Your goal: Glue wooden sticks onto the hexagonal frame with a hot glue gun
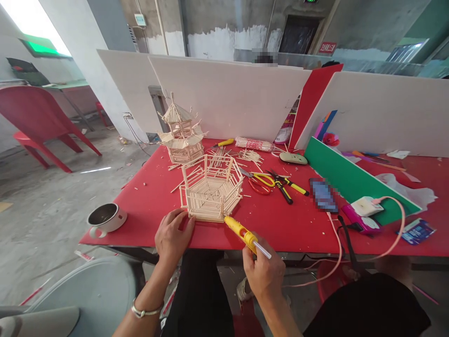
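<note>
A six-sided frame of thin wooden sticks (212,194), with a slatted floor and low railings, sits at the table's front edge. My left hand (173,236) grips its front left corner, fingers and thumb bent against the lower sticks. In my right hand (264,269) is a yellow hot glue gun (243,231), with a glue stick poking out of its back end. The nozzle points at the frame's front right corner and appears to touch it. Behind stands a tiered pavilion model (182,133) of the same sticks. Loose sticks (250,157) lie beyond the frame.
On the red table (150,187) are a mug (107,217), scissors (259,180), pliers (286,185), a yellow-handled knife (224,142) and a phone (323,194). A power strip (361,222) with cables lies right, near a green board (354,173). A person's dark-clothed leg (372,306) is at lower right.
</note>
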Demonstrator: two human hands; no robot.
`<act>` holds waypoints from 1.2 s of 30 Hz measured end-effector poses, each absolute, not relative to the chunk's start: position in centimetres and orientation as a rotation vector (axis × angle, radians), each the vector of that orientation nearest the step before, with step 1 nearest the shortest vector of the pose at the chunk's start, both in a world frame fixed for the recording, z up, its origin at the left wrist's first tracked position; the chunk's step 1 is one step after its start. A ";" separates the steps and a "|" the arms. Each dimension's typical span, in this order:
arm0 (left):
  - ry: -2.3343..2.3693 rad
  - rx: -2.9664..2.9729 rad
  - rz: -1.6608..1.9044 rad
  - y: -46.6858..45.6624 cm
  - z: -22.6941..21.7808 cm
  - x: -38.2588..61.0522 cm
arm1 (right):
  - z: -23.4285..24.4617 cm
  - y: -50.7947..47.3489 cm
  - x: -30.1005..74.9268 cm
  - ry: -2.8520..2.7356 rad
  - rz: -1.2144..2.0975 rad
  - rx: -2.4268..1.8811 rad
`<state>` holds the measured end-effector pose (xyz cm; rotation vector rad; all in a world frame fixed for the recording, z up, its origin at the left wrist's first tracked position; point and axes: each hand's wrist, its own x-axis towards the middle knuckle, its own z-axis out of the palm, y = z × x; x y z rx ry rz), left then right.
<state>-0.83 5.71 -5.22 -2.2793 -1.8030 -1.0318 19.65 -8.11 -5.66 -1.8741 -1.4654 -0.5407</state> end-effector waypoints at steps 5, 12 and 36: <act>-1.796 -2.278 -1.025 5.7 -5.3 -0.8 | -5.4 -7.8 19.6 -1.468 -0.537 -1.874; -1.790 -2.280 -1.062 5.7 -5.4 -0.8 | -3.6 -7.9 19.4 -1.481 -0.443 -1.896; -1.810 -2.330 -1.133 5.2 -5.5 -0.2 | -1.5 -7.9 19.2 -1.579 -0.753 -1.961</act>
